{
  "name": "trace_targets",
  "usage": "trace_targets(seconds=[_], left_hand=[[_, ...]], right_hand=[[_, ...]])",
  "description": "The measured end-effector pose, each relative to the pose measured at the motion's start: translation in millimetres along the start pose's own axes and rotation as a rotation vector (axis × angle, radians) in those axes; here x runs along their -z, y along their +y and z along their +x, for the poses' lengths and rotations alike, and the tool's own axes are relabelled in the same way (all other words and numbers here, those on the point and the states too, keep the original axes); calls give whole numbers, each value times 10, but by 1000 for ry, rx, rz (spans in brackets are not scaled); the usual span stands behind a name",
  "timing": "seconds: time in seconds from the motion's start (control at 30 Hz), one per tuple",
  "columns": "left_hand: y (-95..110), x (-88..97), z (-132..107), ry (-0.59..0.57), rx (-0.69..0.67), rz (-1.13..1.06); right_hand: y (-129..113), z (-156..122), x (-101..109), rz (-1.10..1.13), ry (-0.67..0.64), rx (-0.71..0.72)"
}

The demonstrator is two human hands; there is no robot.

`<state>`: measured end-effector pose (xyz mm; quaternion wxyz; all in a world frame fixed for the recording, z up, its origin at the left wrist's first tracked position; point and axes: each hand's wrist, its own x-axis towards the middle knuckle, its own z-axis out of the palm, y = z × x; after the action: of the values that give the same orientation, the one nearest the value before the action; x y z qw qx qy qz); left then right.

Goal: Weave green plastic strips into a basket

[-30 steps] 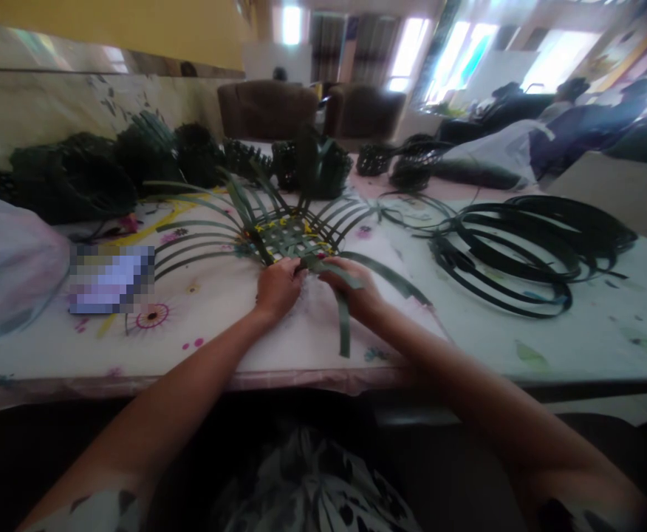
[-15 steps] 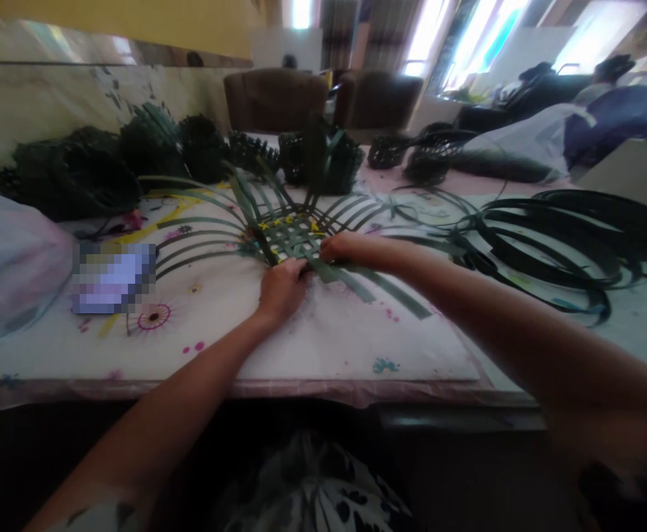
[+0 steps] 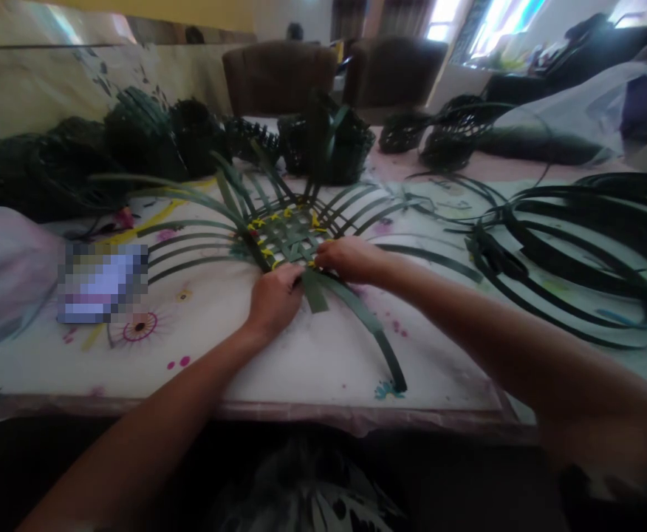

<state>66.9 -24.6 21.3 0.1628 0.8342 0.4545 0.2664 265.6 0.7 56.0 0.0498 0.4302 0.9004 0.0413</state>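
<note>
A woven basket base [image 3: 293, 236] of flat green strips lies on the table, with yellow ties along its edges and long strip ends fanning outward. At its near edge my left hand [image 3: 276, 295] is closed, thumb and fingers pinching a green strip by the corner. My right hand [image 3: 351, 257] is closed on the near right edge, its fingertips pressed on the weave beside a yellow tie. Between and below the hands, a short strip end [image 3: 316, 292] and a longer bent strip [image 3: 382, 336] hang toward me.
Dark green woven baskets [image 3: 323, 148] line the back. Coils of green strip [image 3: 572, 236] lie at the right. A pixelated object [image 3: 102, 284] and a white plastic bag [image 3: 7, 273] are at the left. The flowered tablecloth [image 3: 218, 377] reaches the front edge.
The near strip ends have swung from the lower right to point toward me. My right hand has shifted slightly at the weave's edge. The view has tilted down a little.
</note>
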Motion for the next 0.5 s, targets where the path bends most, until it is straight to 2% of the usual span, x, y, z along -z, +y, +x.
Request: trace_targets(seconds=[0.3,0.5], left_hand=[[-24,-77,-43,-11,-3,107],[-37,-83,-49,-18,-6,120]], right_hand=[[36,-177,-291,42,143,87],[104,-277,-353,75,183,212]])
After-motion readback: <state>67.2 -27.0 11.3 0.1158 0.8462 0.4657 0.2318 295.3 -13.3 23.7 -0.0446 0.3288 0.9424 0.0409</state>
